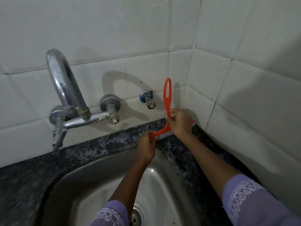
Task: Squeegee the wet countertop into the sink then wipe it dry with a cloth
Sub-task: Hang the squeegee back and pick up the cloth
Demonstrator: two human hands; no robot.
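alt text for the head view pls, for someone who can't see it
Both hands, left hand and right hand, hold an orange squeegee on the dark speckled countertop behind a steel sink, its handle upright against the white tiled wall, right of the tap.

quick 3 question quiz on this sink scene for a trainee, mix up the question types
1. True or false: both hands hold the orange squeegee.
2. Where does the squeegee's blade rest? A) in the steel sink B) on the granite countertop by the tiled corner C) on the tap
3. Fill in: the left hand grips the blade's ____ end.

Key:
1. True; the right hand grips near the handle's base.
2. B
3. left
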